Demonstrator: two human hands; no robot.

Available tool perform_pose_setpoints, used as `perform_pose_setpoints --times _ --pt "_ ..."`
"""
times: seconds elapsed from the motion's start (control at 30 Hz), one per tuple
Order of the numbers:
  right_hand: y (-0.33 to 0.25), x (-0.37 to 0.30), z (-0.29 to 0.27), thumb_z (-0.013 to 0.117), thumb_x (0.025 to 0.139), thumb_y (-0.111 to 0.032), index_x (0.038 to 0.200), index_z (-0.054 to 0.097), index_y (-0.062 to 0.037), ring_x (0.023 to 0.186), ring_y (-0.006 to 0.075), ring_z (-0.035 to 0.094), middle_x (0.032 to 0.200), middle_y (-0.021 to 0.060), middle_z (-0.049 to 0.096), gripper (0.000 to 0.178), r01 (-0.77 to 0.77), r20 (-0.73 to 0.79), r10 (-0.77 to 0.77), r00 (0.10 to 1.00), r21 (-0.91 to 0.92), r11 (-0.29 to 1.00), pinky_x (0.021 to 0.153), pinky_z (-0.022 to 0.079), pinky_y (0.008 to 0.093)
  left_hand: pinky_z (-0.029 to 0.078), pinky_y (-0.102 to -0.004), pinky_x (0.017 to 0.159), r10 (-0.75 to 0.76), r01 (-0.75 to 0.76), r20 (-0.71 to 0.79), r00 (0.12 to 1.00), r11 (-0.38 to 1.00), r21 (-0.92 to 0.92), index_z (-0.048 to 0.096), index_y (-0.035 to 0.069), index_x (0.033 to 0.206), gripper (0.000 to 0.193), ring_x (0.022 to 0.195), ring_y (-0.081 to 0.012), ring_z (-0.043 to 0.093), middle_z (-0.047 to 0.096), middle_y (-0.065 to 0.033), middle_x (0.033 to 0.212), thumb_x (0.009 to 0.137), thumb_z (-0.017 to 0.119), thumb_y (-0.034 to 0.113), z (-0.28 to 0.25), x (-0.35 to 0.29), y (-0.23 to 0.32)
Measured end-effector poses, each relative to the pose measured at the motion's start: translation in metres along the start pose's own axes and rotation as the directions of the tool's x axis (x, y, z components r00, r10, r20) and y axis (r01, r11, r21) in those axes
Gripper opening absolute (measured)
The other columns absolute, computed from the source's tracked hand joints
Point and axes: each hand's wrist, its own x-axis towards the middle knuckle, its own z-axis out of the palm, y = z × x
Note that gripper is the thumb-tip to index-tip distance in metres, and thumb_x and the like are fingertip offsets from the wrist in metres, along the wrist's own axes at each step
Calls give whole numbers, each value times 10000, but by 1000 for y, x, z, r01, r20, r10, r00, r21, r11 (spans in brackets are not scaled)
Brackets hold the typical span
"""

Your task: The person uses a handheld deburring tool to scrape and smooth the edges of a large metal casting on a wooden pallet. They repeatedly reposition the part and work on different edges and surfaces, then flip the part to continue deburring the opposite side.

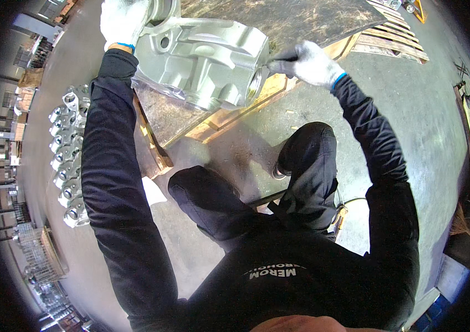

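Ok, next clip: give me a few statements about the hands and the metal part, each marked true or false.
1. Both hands wear white gloves. True: left hand, right hand.
2. The left hand rests on the top of the big metal casting. True.
3. The right hand is empty. False: its grip is closed on a thin dark tool held at the casting's round opening.
4. The casting lies on the bare floor. False: it sits on a wooden bench.
5. A row of similar metal parts lies on the person's left. True.
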Motion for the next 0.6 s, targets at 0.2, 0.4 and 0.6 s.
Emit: perform_pose_setpoints --times 0.2,0.4,0.6 --pt "36 -19 100 689 1031 -368 1309 727 -52 1042 181 716 1157 147 780 423 -151 -126 226 966 434 888 948 555 337 502 -486 957 -17 16 -32 999 999 -30 668 227 1262 442 1110 -361 654 695 -127 1149 823 666 281 -1 1 5" --pt "16 -60 151 676 1018 -347 1309 704 -37 1119 277 736 1177 216 756 426 -106 -164 212 964 492 864 955 544 352 493 -450 1035 -33 19 -133 991 995 -101 635 209 1364 548 1196 -372 637 678 -157 1243 816 641 191 1 5 4" --pt "20 -78 145 673 1009 -381 1303 686 -47 1106 350 728 1158 233 743 446 46 -286 113 952 496 867 959 550 392 543 -470 978 170 -247 -229 959 896 -369 666 237 1326 435 1135 -393 675 690 -143 1234 892 690 265 -3 16 -15"
